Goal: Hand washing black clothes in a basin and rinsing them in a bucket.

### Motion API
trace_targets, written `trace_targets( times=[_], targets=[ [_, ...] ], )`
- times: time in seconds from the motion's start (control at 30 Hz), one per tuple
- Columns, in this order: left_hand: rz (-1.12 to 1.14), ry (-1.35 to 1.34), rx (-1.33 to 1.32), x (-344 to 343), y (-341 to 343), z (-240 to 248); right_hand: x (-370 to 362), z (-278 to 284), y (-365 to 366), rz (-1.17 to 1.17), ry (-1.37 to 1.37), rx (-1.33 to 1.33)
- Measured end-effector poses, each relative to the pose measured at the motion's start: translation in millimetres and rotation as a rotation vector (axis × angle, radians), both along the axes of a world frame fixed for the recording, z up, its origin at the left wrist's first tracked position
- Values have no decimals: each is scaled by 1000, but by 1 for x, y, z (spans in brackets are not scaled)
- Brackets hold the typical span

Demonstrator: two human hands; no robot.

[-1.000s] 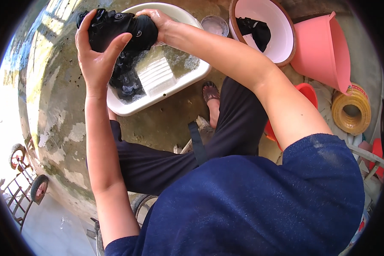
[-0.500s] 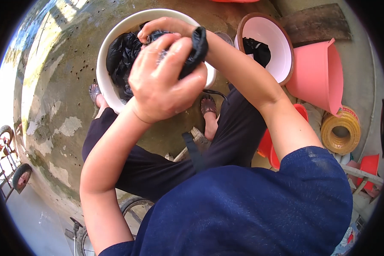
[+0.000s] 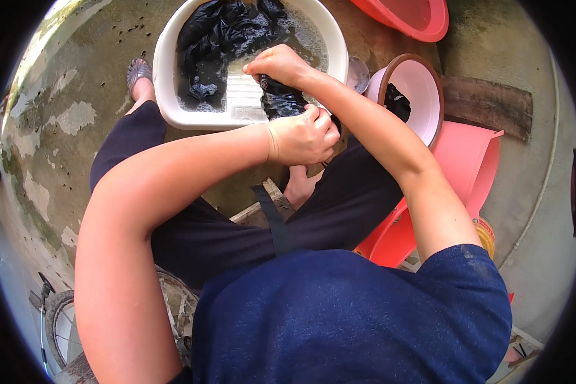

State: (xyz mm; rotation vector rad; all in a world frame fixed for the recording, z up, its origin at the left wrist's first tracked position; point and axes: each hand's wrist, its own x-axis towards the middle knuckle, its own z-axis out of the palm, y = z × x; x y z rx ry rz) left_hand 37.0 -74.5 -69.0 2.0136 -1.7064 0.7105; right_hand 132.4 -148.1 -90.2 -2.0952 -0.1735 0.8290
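Observation:
A wet black garment [image 3: 280, 100] is stretched between my two hands over the right side of the ridged washboard part [image 3: 242, 96] of a white washtub [image 3: 166, 89]. My left hand [image 3: 304, 134] is closed round its near end at the tub's front rim. Farther off, my right hand [image 3: 279, 64] pinches the other end, where a small round button-like piece shows. More black clothes [image 3: 227, 32] lie soaking in the sudsy, murky water [image 3: 301, 38] behind the washboard.
Right of the tub stand a clear bowl [image 3: 358, 73], a brown-rimmed white basin [image 3: 432, 96] holding black cloth [image 3: 397, 102], and a pink bucket [image 3: 464, 160]. A red basin [image 3: 422, 19] sits at the far right, a wooden board [image 3: 486, 105] below it. A bicycle wheel [image 3: 64, 326] shows at lower left.
My hands have come down from above the tub to its near right side, drawing the black garment out over the washboard. The view has shifted, showing more of the water.

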Motion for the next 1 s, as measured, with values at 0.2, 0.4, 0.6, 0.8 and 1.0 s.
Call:
trace_targets(
  times=[0.2,0.4,0.6,0.8,1.0],
  targets=[
    [-53,-64,258,2,-15,-37,-4,-9,18,38,-36,-245],
    [-302,29,303,19,-44,-70,1,-13,14,45,-239,-387],
    [-55,65,283,36,-3,13,35,68,-75,-443,-561,-459],
    [269,565,1072,29,23,40,2,141,-198,-833,-969,-750],
    [461,660,675,59,57,95,-6,130,-237,-777,-608,-893]
  ],
)
